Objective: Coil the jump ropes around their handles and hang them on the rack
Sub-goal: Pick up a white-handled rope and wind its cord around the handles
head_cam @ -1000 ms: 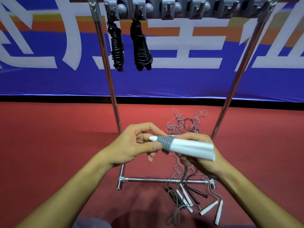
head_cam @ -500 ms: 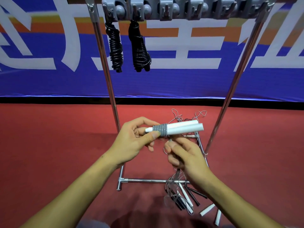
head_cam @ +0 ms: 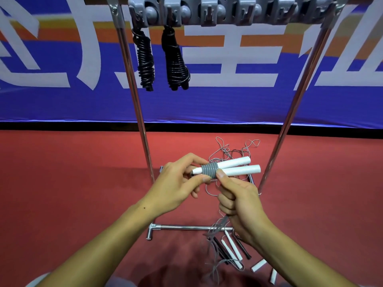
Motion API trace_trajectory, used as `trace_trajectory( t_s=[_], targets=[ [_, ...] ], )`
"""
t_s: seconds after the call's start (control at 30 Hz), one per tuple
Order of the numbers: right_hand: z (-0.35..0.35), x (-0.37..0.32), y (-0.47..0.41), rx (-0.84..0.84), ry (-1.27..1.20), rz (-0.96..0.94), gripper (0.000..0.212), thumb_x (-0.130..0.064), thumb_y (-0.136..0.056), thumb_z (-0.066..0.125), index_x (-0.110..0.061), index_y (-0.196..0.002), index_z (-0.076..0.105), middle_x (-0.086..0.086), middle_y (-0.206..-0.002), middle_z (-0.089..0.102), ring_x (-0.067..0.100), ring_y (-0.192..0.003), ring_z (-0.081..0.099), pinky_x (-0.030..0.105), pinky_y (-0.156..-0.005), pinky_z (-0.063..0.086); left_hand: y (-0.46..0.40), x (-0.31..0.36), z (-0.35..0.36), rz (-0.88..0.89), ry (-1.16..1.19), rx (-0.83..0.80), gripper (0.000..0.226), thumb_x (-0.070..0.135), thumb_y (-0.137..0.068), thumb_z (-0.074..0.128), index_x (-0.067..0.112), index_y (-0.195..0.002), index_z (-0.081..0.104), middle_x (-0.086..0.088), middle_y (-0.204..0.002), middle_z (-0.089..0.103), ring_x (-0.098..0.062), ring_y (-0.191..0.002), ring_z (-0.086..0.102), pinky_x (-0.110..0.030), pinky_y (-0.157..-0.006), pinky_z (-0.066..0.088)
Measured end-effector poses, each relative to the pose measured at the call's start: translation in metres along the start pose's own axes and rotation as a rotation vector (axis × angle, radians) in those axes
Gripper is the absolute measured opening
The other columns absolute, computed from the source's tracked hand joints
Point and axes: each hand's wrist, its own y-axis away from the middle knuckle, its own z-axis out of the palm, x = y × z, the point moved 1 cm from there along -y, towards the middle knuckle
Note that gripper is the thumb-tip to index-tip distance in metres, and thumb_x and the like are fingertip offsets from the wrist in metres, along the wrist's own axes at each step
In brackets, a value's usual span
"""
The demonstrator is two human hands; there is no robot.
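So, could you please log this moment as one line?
left hand holds white handles | right hand winds grey cord | two black ropes hung

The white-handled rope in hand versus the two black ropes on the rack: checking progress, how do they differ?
The white-handled rope has only a few grey turns, its cord trailing down; the black ropes are wound along their length. It lies level in both hands; they hang upright from the rack. Both pair their handles.
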Motion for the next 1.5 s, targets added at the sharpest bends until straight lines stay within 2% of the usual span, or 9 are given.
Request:
trace_trajectory(
  t_s=[0.3,0.53,0.67,0.8,0.93,1.07,1.23,1.37,1.5],
  targets=[
    [0.001,-0.001,0.002,-0.023,0.249,-0.072,0.043,-0.029,-0.097,0.067,-0.017,-0.056,0.066,0.001,-0.056,0.022,0.014,-0.05,0.016,0.023,-0.045,0.015,0.001,0.001,-0.009,-0.116,0.125,-0.205,0.049,0.004,-0.104,0.064,0.024,-0.148,0.06,-0.032,-0.098,0.069,-0.024,-0.068,0.065,-0.051,-0.071,0.066],
    [-0.007,-0.005,-0.005,-0.166,0.433,-0.037,0.024,-0.014,-0.1,0.068,-0.003,-0.118,0.056,0.017,-0.076,0.074,0.027,-0.051,0.06,0.029,-0.047,0.046,-0.001,-0.004,-0.014,-0.147,0.089,-0.051,0.044,0.004,-0.103,0.066,0.025,-0.141,0.067,-0.009,-0.086,0.073,-0.017,-0.065,0.06,-0.043,-0.068,0.066],
    [-0.014,-0.006,-0.007,-0.016,0.55,-0.116,0.013,-0.014,-0.1,0.067,-0.006,-0.106,0.059,0.012,-0.081,0.078,0.029,-0.063,0.073,0.04,-0.062,0.061,-0.001,-0.005,-0.014,-0.159,0.094,0.003,0.045,0.003,-0.102,0.066,0.031,-0.136,0.067,-0.017,-0.089,0.074,-0.017,-0.064,0.059,-0.04,-0.065,0.065],
    [-0.025,0.0,-0.014,0.126,0.777,-0.315,0.008,-0.02,-0.098,0.072,-0.016,-0.091,0.073,-0.002,-0.08,0.077,0.015,-0.076,0.075,0.029,-0.076,0.059,-0.001,-0.004,-0.006,-0.141,0.052,0.059,0.047,0.003,-0.101,0.067,0.034,-0.136,0.067,-0.007,-0.083,0.075,-0.016,-0.062,0.06,-0.039,-0.065,0.065],
    [-0.008,0.0,-0.009,-0.003,-0.035,0.289,0.014,-0.012,-0.098,0.065,-0.001,-0.103,0.072,0.014,-0.09,0.076,0.017,-0.062,0.069,0.031,-0.063,0.062,-0.002,-0.004,-0.008,-0.023,-0.177,0.124,0.049,0.009,-0.099,0.071,0.044,-0.133,0.068,-0.004,-0.077,0.074,-0.009,-0.06,0.067,-0.035,-0.066,0.065],
    [-0.012,-0.028,0.002,-0.205,-0.609,0.709,0.025,0.006,-0.09,0.067,0.004,-0.114,0.063,0.008,-0.083,0.062,0.005,-0.043,0.046,0.013,-0.031,0.036,0.0,0.003,-0.013,0.05,-0.215,0.12,0.047,0.01,-0.099,0.072,0.035,-0.138,0.068,-0.008,-0.089,0.078,-0.017,-0.062,0.074,-0.031,-0.068,0.065],
    [-0.026,-0.036,-0.007,-0.12,0.338,0.295,0.031,-0.023,-0.107,0.053,0.005,-0.104,0.065,0.013,-0.07,0.055,0.01,-0.041,0.026,0.022,-0.039,0.02,0.0,-0.002,-0.008,0.069,-0.319,0.102,0.046,0.027,-0.098,0.068,0.043,-0.14,0.063,-0.002,-0.081,0.076,-0.011,-0.06,0.072,-0.034,-0.071,0.064],
    [-0.027,-0.031,-0.005,0.015,0.936,-0.097,0.023,-0.034,-0.092,0.075,-0.021,-0.094,0.057,-0.001,-0.063,0.072,0.009,-0.044,0.056,0.029,-0.051,0.044,-0.003,-0.004,-0.004,0.027,-0.329,0.106,0.048,0.032,-0.095,0.065,0.058,-0.134,0.053,-0.003,-0.081,0.076,-0.024,-0.061,0.069,-0.036,-0.07,0.064],
    [-0.032,-0.018,-0.005,0.062,1.515,-0.545,0.014,-0.038,-0.099,0.058,-0.026,-0.094,0.053,-0.003,-0.075,0.068,0.03,-0.072,0.066,0.045,-0.062,0.053,-0.004,-0.008,-0.006,-0.034,-0.374,0.068,0.042,0.024,-0.097,0.068,0.053,-0.127,0.061,0.003,-0.083,0.077,-0.028,-0.063,0.071,-0.04,-0.068,0.063]
  ],
)
